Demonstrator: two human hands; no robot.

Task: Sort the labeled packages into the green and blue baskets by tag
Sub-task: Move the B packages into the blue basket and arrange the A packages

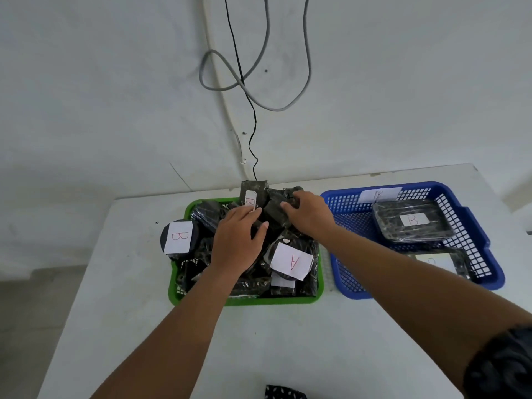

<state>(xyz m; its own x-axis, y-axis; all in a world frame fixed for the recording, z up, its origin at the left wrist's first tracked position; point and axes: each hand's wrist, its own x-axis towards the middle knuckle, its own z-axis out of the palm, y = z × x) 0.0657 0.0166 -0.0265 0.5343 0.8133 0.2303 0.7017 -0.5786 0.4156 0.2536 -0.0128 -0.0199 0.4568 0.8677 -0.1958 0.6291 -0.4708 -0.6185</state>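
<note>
Both hands, left (237, 240) and right (308, 214), reach forward, fingers curled.

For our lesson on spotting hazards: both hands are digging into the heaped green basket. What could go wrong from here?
1. The round package tagged B sits at the green basket's left edge, seemingly overhanging the rim; stirring the pile may tip it onto the table.
2. The left hand and right hand work in one crowded heap, so a lifted package could drag neighbours out.
3. The A-tagged package lies among B tags; tags are easy to misread.
</note>
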